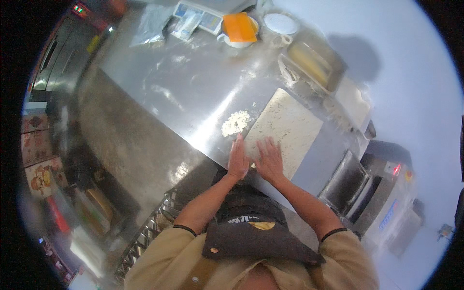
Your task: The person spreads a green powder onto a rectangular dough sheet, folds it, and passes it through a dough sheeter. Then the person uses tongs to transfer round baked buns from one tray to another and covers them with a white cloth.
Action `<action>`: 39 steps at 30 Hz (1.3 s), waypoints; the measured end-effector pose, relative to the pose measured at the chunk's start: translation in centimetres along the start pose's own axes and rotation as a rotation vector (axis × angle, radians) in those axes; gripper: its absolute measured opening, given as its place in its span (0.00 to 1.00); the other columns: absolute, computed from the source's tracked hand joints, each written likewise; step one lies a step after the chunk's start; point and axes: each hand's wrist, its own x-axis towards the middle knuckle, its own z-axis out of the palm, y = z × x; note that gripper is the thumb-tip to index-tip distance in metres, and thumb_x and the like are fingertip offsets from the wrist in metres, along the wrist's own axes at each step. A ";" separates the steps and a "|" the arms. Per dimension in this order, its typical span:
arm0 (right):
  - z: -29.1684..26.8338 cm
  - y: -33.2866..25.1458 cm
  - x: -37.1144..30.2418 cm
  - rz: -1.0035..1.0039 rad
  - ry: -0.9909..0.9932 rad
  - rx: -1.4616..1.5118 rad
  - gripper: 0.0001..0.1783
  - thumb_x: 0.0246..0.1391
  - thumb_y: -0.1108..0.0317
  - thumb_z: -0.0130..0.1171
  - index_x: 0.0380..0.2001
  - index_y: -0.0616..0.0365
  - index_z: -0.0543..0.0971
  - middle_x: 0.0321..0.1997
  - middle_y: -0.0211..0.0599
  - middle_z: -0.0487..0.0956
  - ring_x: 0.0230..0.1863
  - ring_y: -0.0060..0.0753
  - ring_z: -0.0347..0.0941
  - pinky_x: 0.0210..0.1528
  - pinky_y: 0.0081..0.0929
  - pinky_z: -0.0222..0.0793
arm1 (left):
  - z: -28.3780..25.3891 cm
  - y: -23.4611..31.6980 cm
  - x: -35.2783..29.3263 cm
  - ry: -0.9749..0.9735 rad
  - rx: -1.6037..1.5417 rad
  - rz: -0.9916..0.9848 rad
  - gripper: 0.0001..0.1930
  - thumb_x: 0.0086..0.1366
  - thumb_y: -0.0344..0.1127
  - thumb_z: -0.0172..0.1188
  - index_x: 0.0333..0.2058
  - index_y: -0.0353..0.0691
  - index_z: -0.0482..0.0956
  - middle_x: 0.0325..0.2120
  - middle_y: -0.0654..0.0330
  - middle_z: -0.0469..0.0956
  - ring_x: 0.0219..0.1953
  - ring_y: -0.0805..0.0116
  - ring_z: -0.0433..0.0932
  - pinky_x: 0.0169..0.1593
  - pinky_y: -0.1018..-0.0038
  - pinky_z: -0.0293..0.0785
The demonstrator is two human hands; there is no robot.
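Observation:
A pale rectangular slab, speckled on top, lies slantwise on the steel table; I cannot tell whether it is a board or a sheet of dough. Over its near left part rests my right hand, fingers stretched and spread, palm down. Beside it, at the slab's left near corner, my left hand has its fingers straight and close together, pointing away from me. Neither hand visibly grips anything. A small pale bit shows between the wrists. Just beyond my left fingertips lies a patch of white flour.
The steel table holds a white pot with an orange sheet on it, a white lid and a plastic bag at the back. A tray stands far right. A machine with a red display is at right.

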 end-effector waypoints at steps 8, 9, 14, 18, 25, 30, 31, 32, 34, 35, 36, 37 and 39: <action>4.0 -3.0 5.4 -0.211 -0.124 -0.209 0.40 0.67 0.42 0.53 0.75 0.51 0.65 0.78 0.47 0.63 0.81 0.55 0.51 0.79 0.67 0.44 | -8.1 -3.9 9.4 -0.520 0.280 0.321 0.40 0.71 0.50 0.55 0.75 0.35 0.57 0.77 0.43 0.55 0.80 0.46 0.50 0.81 0.48 0.40; 4.0 -3.2 4.9 -0.180 -0.181 -0.208 0.39 0.68 0.42 0.53 0.75 0.51 0.65 0.78 0.46 0.63 0.81 0.55 0.51 0.79 0.67 0.44 | -8.4 -4.0 9.5 -0.597 0.271 0.397 0.42 0.71 0.54 0.56 0.75 0.35 0.57 0.76 0.43 0.55 0.80 0.47 0.50 0.81 0.48 0.41; 3.4 -3.9 5.0 -0.116 -0.218 -0.192 0.37 0.67 0.40 0.54 0.72 0.47 0.70 0.76 0.40 0.66 0.81 0.54 0.52 0.79 0.67 0.45 | -8.1 -7.2 17.3 -0.877 0.308 0.790 0.50 0.65 0.61 0.63 0.77 0.39 0.54 0.79 0.47 0.48 0.81 0.49 0.47 0.81 0.49 0.44; 4.0 -3.5 4.9 -0.091 -0.208 -0.149 0.36 0.66 0.41 0.55 0.72 0.45 0.70 0.76 0.37 0.65 0.81 0.49 0.52 0.81 0.64 0.44 | -5.1 -3.6 30.2 -1.079 0.448 0.714 0.53 0.61 0.53 0.71 0.78 0.43 0.52 0.80 0.53 0.45 0.80 0.48 0.48 0.81 0.51 0.48; 3.5 -3.4 5.1 -0.071 -0.172 -0.096 0.35 0.67 0.44 0.54 0.72 0.45 0.69 0.79 0.35 0.64 0.82 0.44 0.52 0.82 0.58 0.45 | -2.3 -2.7 40.1 -0.623 0.382 0.538 0.38 0.69 0.42 0.63 0.75 0.42 0.60 0.76 0.51 0.59 0.76 0.52 0.59 0.80 0.53 0.48; 6.1 -4.3 3.0 -0.380 -0.221 -0.340 0.36 0.69 0.46 0.54 0.74 0.50 0.66 0.79 0.35 0.63 0.81 0.42 0.53 0.81 0.55 0.47 | -2.4 -5.4 31.0 -0.386 0.194 0.469 0.31 0.72 0.40 0.59 0.71 0.44 0.67 0.74 0.51 0.64 0.76 0.50 0.60 0.80 0.45 0.41; 5.6 -4.2 3.3 -0.431 -0.233 -0.364 0.37 0.69 0.46 0.55 0.74 0.50 0.65 0.79 0.35 0.63 0.81 0.42 0.53 0.81 0.55 0.47 | -2.1 -6.3 27.9 -0.348 0.151 0.432 0.30 0.71 0.37 0.58 0.71 0.44 0.69 0.73 0.50 0.65 0.76 0.50 0.61 0.80 0.44 0.42; 5.1 -3.8 4.1 -0.483 -0.241 -0.394 0.38 0.69 0.46 0.55 0.75 0.51 0.64 0.79 0.36 0.63 0.81 0.42 0.52 0.81 0.55 0.47 | -2.2 -6.7 24.9 -0.304 0.107 0.400 0.29 0.70 0.34 0.56 0.70 0.44 0.71 0.72 0.50 0.67 0.75 0.49 0.62 0.80 0.43 0.42; 4.8 -3.3 5.8 -0.421 -0.327 -0.215 0.39 0.68 0.45 0.56 0.74 0.52 0.65 0.79 0.38 0.63 0.81 0.42 0.52 0.81 0.56 0.46 | -3.2 -3.9 20.1 -0.286 0.049 0.272 0.28 0.69 0.36 0.60 0.68 0.43 0.73 0.71 0.48 0.68 0.76 0.49 0.62 0.79 0.42 0.43; 4.6 -3.6 5.2 -0.397 -0.387 -0.116 0.39 0.67 0.45 0.57 0.74 0.53 0.65 0.79 0.39 0.63 0.82 0.43 0.52 0.81 0.56 0.46 | -3.3 -3.3 17.8 -0.277 0.059 0.197 0.28 0.69 0.35 0.59 0.67 0.43 0.73 0.71 0.49 0.68 0.76 0.48 0.62 0.79 0.42 0.43; 5.3 -3.6 4.3 -0.424 -0.198 -0.034 0.41 0.66 0.45 0.59 0.73 0.57 0.66 0.78 0.43 0.65 0.81 0.46 0.53 0.81 0.57 0.46 | -3.5 -2.9 15.7 -0.267 0.069 0.122 0.27 0.69 0.33 0.58 0.67 0.42 0.73 0.71 0.49 0.68 0.76 0.48 0.61 0.79 0.42 0.43; 4.6 -3.3 4.7 -0.421 -0.236 0.010 0.41 0.65 0.45 0.60 0.72 0.58 0.67 0.78 0.44 0.65 0.81 0.48 0.54 0.81 0.58 0.45 | -4.0 -2.5 14.3 -0.242 0.091 0.052 0.27 0.69 0.32 0.58 0.67 0.41 0.74 0.71 0.49 0.68 0.76 0.47 0.61 0.79 0.43 0.43; 2.5 -3.9 4.5 -0.418 -0.320 0.129 0.42 0.63 0.44 0.62 0.71 0.60 0.68 0.77 0.45 0.66 0.80 0.51 0.55 0.81 0.60 0.45 | -3.8 -3.5 10.0 -0.211 0.038 0.024 0.29 0.67 0.29 0.57 0.69 0.40 0.71 0.72 0.48 0.66 0.77 0.46 0.59 0.80 0.44 0.42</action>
